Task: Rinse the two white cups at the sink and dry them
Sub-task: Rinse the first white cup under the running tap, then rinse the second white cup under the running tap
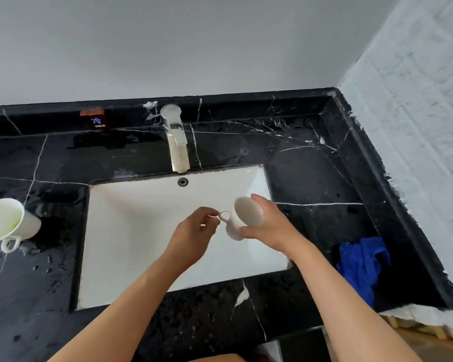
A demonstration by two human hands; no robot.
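Two hands over the sink (131,205), one cup between them. Your right hand (270,228) has its fingers and thumb curled round the body of the held cup (246,218), which lies tilted on its side above the right part of the basin, mouth turned up and back toward the tap (177,145), handle (225,216) pointing left. Your left hand (194,233) is loosely curled just beside that handle, fingertips (212,215) at it or almost at it (whether they pinch the handle cannot be told, the frame is soft there).

Step in hand, by my reading: the handling of this cup over the basin, either the end of its rinse or a change of grip. No water is seen running from the tap.

The second cup (7,222) stands on the black counter (311,178) left of the sink, tipped, with droplets around it (likely rinsed already, not dried).

The blue cloth (361,262) lies crumpled on the counter right of the sink, well apart from both hands.

Next move probably calls for a free hand: let one hand carry the cup alone, then reach right of the sink for the cloth. Keep the grip firm, as wet glaze slips.
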